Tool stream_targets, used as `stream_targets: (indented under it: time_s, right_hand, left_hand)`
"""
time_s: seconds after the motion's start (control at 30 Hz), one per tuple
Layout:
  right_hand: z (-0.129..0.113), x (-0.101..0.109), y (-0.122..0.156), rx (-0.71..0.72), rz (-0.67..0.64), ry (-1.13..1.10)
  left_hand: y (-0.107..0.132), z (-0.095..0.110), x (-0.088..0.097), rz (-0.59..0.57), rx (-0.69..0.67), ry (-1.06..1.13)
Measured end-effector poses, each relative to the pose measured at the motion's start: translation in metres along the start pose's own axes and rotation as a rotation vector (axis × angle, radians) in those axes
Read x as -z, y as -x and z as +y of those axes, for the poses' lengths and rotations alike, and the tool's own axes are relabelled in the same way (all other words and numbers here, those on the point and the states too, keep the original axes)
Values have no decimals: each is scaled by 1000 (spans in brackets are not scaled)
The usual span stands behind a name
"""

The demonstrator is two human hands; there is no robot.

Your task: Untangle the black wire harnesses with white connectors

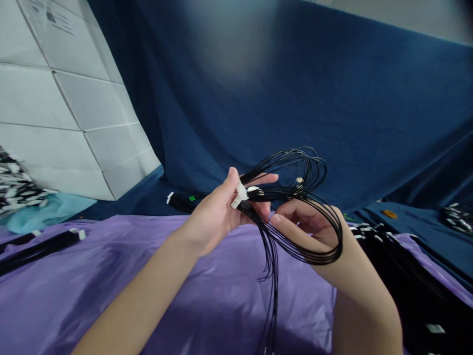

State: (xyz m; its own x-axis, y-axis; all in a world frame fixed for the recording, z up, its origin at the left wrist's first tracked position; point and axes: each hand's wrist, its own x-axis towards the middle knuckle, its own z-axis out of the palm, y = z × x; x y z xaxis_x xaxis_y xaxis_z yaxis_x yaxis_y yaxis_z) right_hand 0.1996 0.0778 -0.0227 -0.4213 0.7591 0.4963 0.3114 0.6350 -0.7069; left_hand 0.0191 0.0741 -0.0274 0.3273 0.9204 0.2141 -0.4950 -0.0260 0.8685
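A looped bundle of thin black wires (334,246) hangs in the air between my two hands. My left hand (221,204) grips it, thumb on top and fingers behind, beside a white connector (241,193) where the wires gather. My right hand (306,222) reaches through the lower loop, its thumb and forefinger pinched together near the wires; whether a strand lies between the fingertips is hidden. Loose wire ends dangle straight down below the hands. A small beige piece (299,181) shows among the upper loops.
Purple cloth (148,286) covers the surface in front of me. Black wire bundles with white ends (48,249) lie at left, and a larger black heap (414,276) at right. An orange ring (389,214) lies on the blue cloth. White boxes (66,103) stand at left.
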Motion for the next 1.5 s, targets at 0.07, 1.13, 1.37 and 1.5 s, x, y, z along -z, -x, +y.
stream_targets:
  time_s: [0.07,1.13,1.37,1.5]
  right_hand:
    - [-1,-2,0,51,18,32]
    - [3,-12,1,217,184,383]
    - [6,-14,-1,195,126,310]
    - [5,-1,1,100,115,65]
  left_hand:
    - [-1,-2,1,-16,-11,-10]
    - [-4,-9,2,-33,-19,11]
    - [-4,-8,5,-13,-7,15]
    - [-3,-8,6,-23,-9,27]
